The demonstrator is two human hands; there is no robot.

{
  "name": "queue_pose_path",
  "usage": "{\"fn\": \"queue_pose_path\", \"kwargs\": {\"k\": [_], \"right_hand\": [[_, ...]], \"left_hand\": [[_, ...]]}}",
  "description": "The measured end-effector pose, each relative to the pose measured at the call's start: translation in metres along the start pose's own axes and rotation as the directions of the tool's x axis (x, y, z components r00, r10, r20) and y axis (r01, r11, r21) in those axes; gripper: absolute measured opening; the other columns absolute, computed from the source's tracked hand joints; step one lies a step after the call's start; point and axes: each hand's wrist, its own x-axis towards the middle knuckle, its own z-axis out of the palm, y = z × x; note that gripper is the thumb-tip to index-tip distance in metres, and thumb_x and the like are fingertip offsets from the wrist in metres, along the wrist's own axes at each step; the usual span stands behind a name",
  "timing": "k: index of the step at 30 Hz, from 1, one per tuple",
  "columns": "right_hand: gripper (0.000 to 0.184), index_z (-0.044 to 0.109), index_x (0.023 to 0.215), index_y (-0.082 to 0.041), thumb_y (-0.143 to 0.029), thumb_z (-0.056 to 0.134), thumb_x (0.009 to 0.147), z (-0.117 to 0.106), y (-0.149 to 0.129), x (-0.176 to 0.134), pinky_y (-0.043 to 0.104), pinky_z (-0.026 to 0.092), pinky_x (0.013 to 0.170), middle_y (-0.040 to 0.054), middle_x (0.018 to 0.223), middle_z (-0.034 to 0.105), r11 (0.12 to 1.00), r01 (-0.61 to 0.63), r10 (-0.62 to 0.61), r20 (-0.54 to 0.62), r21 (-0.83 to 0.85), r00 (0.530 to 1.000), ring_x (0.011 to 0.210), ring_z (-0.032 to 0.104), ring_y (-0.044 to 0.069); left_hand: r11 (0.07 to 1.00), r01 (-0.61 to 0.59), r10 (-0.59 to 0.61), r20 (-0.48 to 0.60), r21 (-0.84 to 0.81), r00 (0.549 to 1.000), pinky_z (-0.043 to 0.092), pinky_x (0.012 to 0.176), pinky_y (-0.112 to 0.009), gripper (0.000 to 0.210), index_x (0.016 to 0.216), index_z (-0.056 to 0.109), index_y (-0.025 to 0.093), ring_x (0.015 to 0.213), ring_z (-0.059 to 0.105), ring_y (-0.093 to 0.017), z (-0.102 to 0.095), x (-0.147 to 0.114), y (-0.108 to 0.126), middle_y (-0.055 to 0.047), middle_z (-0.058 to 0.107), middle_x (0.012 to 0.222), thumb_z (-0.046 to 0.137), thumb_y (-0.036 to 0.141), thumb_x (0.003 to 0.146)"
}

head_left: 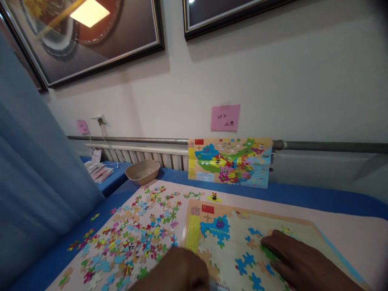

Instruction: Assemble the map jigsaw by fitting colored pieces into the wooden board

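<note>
Resting flat on the puzzle board (273, 226), right hand (298, 262) fingers spread, empty; left hand (178, 270) grip unclear.

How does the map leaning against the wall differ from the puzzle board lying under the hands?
The map at the wall stands upright and looks whole, fully coloured. The puzzle board lies flat on the table and is mostly bare, with only scattered blue pieces and a few others fitted in. The right hand rests on the board and the left hand is at its near edge; nothing touches the map. Both show a red flag at top left.
</note>
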Motion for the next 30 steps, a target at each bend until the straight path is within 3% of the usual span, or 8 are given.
{"fn": "queue_pose_path", "kwargs": {"k": [3, 6, 9, 12, 16, 19, 24, 30], "right_hand": [[0.046, 0.074, 0.129, -0.021, -0.036, 0.054, 0.09, 0.001, 0.001, -0.001, 0.063, 0.051, 0.113, 0.0182, 0.142, 0.067, 1.0, -0.004, 0.004, -0.003, -0.007, 1.0, 0.134, 0.061, 0.043], [0.041, 0.076, 0.123, -0.022, -0.029, 0.056, 0.088, -0.002, -0.001, -0.002, 0.064, 0.055, 0.108, 0.0186, 0.135, 0.071, 1.0, 0.024, -0.024, -0.042, 0.003, 0.999, 0.129, 0.064, 0.045], [0.037, 0.078, 0.115, -0.024, -0.023, 0.056, 0.085, -0.01, -0.01, -0.003, 0.06, 0.06, 0.099, 0.0168, 0.127, 0.075, 0.999, 0.05, -0.049, -0.062, 0.016, 0.997, 0.119, 0.07, 0.044], [0.038, 0.078, 0.115, -0.023, -0.021, 0.054, 0.086, -0.018, -0.018, -0.005, 0.06, 0.06, 0.098, 0.0175, 0.127, 0.074, 1.0, 0.024, -0.024, -0.022, 0.001, 0.999, 0.118, 0.07, 0.043], [0.042, 0.075, 0.123, -0.022, -0.023, 0.051, 0.089, -0.018, -0.018, -0.006, 0.061, 0.055, 0.106, 0.0194, 0.139, 0.068, 0.999, -0.028, 0.029, 0.045, -0.023, 0.999, 0.128, 0.064, 0.043], [0.045, 0.072, 0.13, -0.022, -0.026, 0.051, 0.091, -0.013, -0.012, -0.005, 0.063, 0.048, 0.114, 0.0186, 0.145, 0.064, 0.999, -0.054, 0.053, 0.075, 0.006, 0.996, 0.136, 0.059, 0.042], [0.042, 0.071, 0.127, -0.023, -0.024, 0.051, 0.091, -0.011, -0.009, -0.005, 0.06, 0.048, 0.111, 0.0178, 0.14, 0.066, 0.998, -0.041, 0.038, 0.086, 0.042, 0.996, 0.132, 0.061, 0.04], [0.027, 0.067, 0.109, -0.022, -0.016, 0.049, 0.09, -0.02, -0.02, -0.006, 0.048, 0.052, 0.09, 0.0123, 0.113, 0.067, 1.0, 0.007, -0.008, 0.096, 0.018, 0.995, 0.104, 0.068, 0.032]], "left_hand": [[0.963, 0.256, -0.24, -0.155, 0.087, 0.958, 0.049, 0.072, -0.032, 0.017, 0.077, 0.069, 0.018, 0.075, 0.064, -0.017, -0.03, 0.024, -0.04, 0.0, 0.07, 0.078, 0.064, 0.019, 0.093], [0.932, 0.35, -0.324, -0.218, 0.093, 0.921, 0.044, 0.073, -0.03, 0.017, 0.079, 0.072, 0.02, 0.082, 0.067, -0.018, -0.048, 0.054, -0.081, -0.002, 0.074, 0.083, 0.06, 0.012, 0.089], [0.907, 0.414, -0.385, -0.242, 0.078, 0.891, 0.051, 0.08, -0.033, 0.016, 0.089, 0.072, 0.017, 0.085, 0.068, -0.018, -0.055, 0.091, -0.116, -0.002, 0.074, 0.087, 0.059, 0.02, 0.098], [0.896, 0.437, -0.41, -0.231, 0.081, 0.882, 0.055, 0.095, -0.042, 0.018, 0.101, 0.071, 0.016, 0.101, 0.07, -0.021, -0.057, 0.13, -0.14, -0.005, 0.075, 0.105, 0.064, 0.033, 0.101], [0.889, 0.447, -0.427, -0.171, 0.103, 0.888, 0.058, 0.097, -0.046, 0.024, 0.11, 0.071, 0.017, 0.107, 0.07, -0.023, -0.055, 0.172, -0.157, -0.006, 0.073, 0.115, 0.066, 0.039, 0.101], [0.896, 0.428, -0.418, -0.099, 0.123, 0.903, 0.059, 0.095, -0.044, 0.024, 0.112, 0.071, 0.018, 0.105, 0.071, -0.023, -0.054, 0.187, -0.167, -0.006, 0.073, 0.115, 0.068, 0.038, 0.1], [0.908, 0.391, -0.393, -0.018, 0.149, 0.919, 0.06, 0.095, -0.044, 0.023, 0.11, 0.072, 0.017, 0.105, 0.071, -0.023, -0.054, 0.189, -0.179, -0.005, 0.074, 0.113, 0.07, 0.037, 0.099], [0.913, 0.381, -0.383, -0.018, 0.143, 0.924, 0.059, 0.096, -0.045, 0.023, 0.109, 0.072, 0.016, 0.107, 0.07, -0.023, -0.054, 0.184, -0.18, -0.006, 0.074, 0.115, 0.071, 0.036, 0.098]]}}
